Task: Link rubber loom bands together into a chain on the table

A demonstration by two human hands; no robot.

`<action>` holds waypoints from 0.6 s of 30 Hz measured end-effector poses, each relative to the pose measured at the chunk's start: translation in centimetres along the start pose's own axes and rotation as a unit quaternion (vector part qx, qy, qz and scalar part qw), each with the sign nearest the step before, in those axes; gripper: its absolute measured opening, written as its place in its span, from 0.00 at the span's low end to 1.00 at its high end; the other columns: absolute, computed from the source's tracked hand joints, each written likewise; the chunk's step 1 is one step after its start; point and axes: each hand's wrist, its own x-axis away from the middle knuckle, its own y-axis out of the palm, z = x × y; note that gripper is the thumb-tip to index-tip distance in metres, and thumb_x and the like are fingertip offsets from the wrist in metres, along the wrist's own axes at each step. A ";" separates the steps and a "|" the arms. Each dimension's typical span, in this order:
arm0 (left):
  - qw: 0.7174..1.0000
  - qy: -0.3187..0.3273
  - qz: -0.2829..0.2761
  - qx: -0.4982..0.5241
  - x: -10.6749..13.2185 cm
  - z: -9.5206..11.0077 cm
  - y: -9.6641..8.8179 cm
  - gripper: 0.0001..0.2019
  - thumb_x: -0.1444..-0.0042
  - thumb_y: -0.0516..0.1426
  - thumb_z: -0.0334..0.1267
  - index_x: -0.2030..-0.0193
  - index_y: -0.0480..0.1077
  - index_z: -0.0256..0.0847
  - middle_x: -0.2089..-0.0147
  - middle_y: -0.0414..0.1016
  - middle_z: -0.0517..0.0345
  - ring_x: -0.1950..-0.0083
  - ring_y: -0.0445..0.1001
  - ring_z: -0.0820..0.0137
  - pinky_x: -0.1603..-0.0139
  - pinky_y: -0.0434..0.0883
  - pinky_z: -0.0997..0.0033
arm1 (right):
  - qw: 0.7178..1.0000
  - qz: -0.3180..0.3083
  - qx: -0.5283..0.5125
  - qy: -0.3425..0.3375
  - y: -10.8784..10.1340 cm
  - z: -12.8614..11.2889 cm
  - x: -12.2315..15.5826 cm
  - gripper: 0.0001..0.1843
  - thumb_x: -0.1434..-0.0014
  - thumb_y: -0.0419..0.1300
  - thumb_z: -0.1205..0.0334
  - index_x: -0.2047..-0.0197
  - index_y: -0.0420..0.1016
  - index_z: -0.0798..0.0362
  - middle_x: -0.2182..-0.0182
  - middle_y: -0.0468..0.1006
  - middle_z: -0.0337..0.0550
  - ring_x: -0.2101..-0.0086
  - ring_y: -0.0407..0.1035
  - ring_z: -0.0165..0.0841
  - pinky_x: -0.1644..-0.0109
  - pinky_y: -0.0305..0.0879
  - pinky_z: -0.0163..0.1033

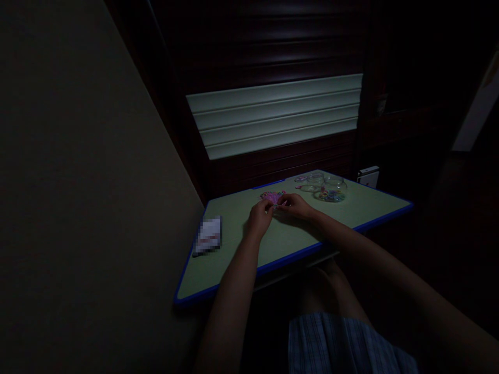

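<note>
Pinching a small pale bit (276,206) between left hand (260,217) and right hand (295,206), with the fingers of each closed on it; too dim to tell its shape. Working just in front of a pink pile (271,197) on the table (234,241). To the right, past the right hand, with coloured bits (330,196) low inside a clear jar (337,185). Near the left edge, with a pixelated white thing (209,232) lying flat

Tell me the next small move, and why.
Perhaps ease the right hand slightly closer to the left hand: both are pinched, nearly meeting in front of the pink pile, and a small pink bit shows at the right one. The dimness hides the grip.
</note>
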 end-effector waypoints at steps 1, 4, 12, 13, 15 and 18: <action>1.000 -0.002 0.000 0.000 0.0 0.0 0.0 0.06 0.50 0.52 0.32 0.66 0.69 0.38 0.66 0.73 0.56 0.64 0.70 0.72 0.60 0.66 0.72 | 1.000 0.003 0.000 0.000 0.0 0.0 0.0 0.14 0.53 0.57 0.54 0.71 0.71 0.58 0.76 0.72 0.40 0.75 0.63 0.27 0.71 0.58 0.31; 1.000 -0.003 0.002 0.004 -0.1 0.0 0.0 0.06 0.51 0.53 0.32 0.66 0.70 0.38 0.66 0.73 0.55 0.65 0.71 0.72 0.61 0.66 0.72 | 1.000 0.006 -0.009 -0.009 0.0 -0.1 -0.1 0.14 0.53 0.57 0.54 0.71 0.71 0.58 0.76 0.72 0.41 0.75 0.63 0.27 0.70 0.58 0.32; 1.000 -0.001 -0.007 -0.012 -0.1 0.1 -0.1 0.07 0.50 0.52 0.32 0.65 0.70 0.38 0.66 0.73 0.55 0.65 0.71 0.72 0.62 0.66 0.73 | 0.999 0.016 0.021 -0.042 -0.2 -0.4 0.1 0.14 0.51 0.56 0.54 0.69 0.72 0.58 0.75 0.72 0.42 0.75 0.63 0.27 0.70 0.57 0.32; 1.000 0.005 -0.011 -0.024 0.0 0.2 -0.2 0.07 0.50 0.52 0.33 0.65 0.69 0.38 0.66 0.73 0.55 0.64 0.70 0.72 0.62 0.66 0.73 | 0.998 0.020 0.033 -0.044 -0.2 -0.3 0.1 0.14 0.51 0.55 0.54 0.69 0.71 0.58 0.75 0.72 0.41 0.75 0.63 0.27 0.70 0.57 0.32; 0.998 0.018 -0.016 -0.062 0.1 0.6 -0.5 0.07 0.48 0.51 0.33 0.64 0.69 0.38 0.65 0.73 0.54 0.64 0.70 0.71 0.61 0.65 0.72 | 0.996 0.027 0.071 -0.044 -0.3 -0.3 0.2 0.13 0.50 0.55 0.56 0.68 0.71 0.57 0.75 0.72 0.41 0.74 0.63 0.27 0.70 0.56 0.31; 0.990 0.041 -0.025 -0.129 0.4 1.2 -1.1 0.07 0.47 0.50 0.34 0.65 0.68 0.39 0.64 0.72 0.53 0.61 0.69 0.70 0.59 0.64 0.71 | 0.987 0.035 0.152 -0.049 -0.6 -0.3 0.3 0.10 0.49 0.54 0.59 0.68 0.71 0.55 0.74 0.73 0.40 0.74 0.63 0.28 0.69 0.55 0.31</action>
